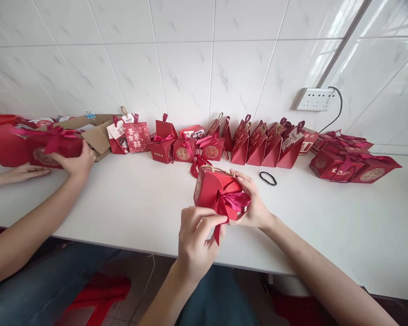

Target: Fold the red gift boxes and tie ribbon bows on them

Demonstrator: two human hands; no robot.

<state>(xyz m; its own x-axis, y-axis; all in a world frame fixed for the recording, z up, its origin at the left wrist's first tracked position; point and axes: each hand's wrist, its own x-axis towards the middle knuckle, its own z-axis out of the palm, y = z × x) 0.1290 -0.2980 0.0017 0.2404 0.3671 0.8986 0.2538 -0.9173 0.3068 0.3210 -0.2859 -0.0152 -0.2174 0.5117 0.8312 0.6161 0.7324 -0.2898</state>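
A red gift box with a dark red satin bow sits on the white table in front of me. My left hand is closed in a pinch on a ribbon tail hanging at the box's front. My right hand is wrapped round the box's right side, fingers pressed against the bow. To my left, another person's hands hold a red box with a bow.
A row of red gift boxes and bags lines the tiled wall. More boxes are piled at the right. A black hair tie lies on the table. A wall socket with a cable sits above. Brown cardboard lies at left.
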